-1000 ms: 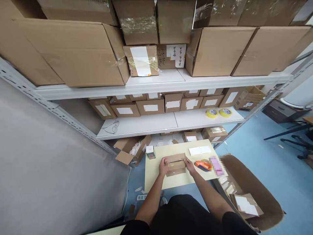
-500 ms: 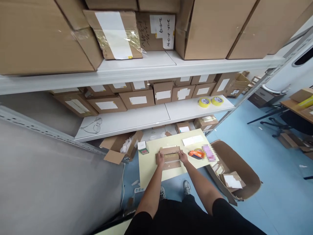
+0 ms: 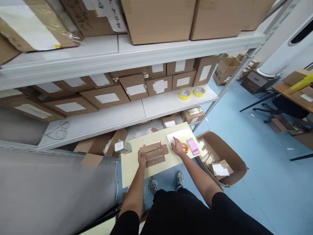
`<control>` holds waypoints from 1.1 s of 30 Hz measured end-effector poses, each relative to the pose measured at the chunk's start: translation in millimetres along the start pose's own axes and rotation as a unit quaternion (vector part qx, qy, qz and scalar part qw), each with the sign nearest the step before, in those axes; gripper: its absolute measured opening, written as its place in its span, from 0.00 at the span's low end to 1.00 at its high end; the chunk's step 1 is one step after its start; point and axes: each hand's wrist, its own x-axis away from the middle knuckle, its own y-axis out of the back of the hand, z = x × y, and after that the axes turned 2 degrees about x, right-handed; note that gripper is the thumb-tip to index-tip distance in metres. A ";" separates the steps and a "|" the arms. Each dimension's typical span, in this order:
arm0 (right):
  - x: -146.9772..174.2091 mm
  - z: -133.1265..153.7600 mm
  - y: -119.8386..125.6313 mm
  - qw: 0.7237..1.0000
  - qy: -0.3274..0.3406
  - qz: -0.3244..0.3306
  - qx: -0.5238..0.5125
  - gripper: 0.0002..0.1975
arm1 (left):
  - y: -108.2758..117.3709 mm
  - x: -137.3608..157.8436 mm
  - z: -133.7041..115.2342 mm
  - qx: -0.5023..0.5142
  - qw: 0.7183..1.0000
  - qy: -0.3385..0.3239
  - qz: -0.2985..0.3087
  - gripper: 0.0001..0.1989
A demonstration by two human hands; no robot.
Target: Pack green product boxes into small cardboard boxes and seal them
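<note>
A small cardboard box [image 3: 151,152] with open flaps lies on the pale yellow tabletop [image 3: 130,174]. My left hand [image 3: 141,158] grips its left edge, fingers closed on the cardboard. My right hand [image 3: 177,147] is off the box, with its index finger stretched out at the near edge of a white paper sheet [image 3: 182,133]; whether it touches the paper I cannot tell. Just right of that hand sits an orange tape dispenser [image 3: 185,148] with a roll in it, partly hidden. Beside it lies a pink blurred-out item [image 3: 193,146].
A white-and-green small box [image 3: 123,147] stands at the table's left. A large open carton [image 3: 232,160] with small boxes is on the floor to the right. Shelving [image 3: 117,119] ahead holds labelled boxes, glasses [image 3: 61,130] and two yellow tape rolls [image 3: 185,94].
My right hand has let go of the box and moved right to the white paper. My left hand stays on the box. The view has shifted to the right.
</note>
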 end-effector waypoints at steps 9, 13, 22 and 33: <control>6.4 -78.5 44.2 0.990 -0.044 0.108 0.081 0.23 | -6.5 -6.9 -2.3 -0.018 0.997 0.042 -0.056 0.24; 19.8 -90.2 20.6 0.974 -0.047 0.186 0.118 0.29 | -7.3 -5.8 -0.7 -0.016 0.998 0.042 -0.053 0.25; 24.1 -100.5 -2.3 0.974 -0.144 0.126 0.124 0.31 | -11.7 -0.3 8.3 -0.014 0.999 0.019 -0.045 0.26; 2.4 -67.0 14.5 0.972 -0.155 0.117 0.133 0.24 | -9.4 0.2 5.9 -0.044 0.998 0.048 -0.019 0.27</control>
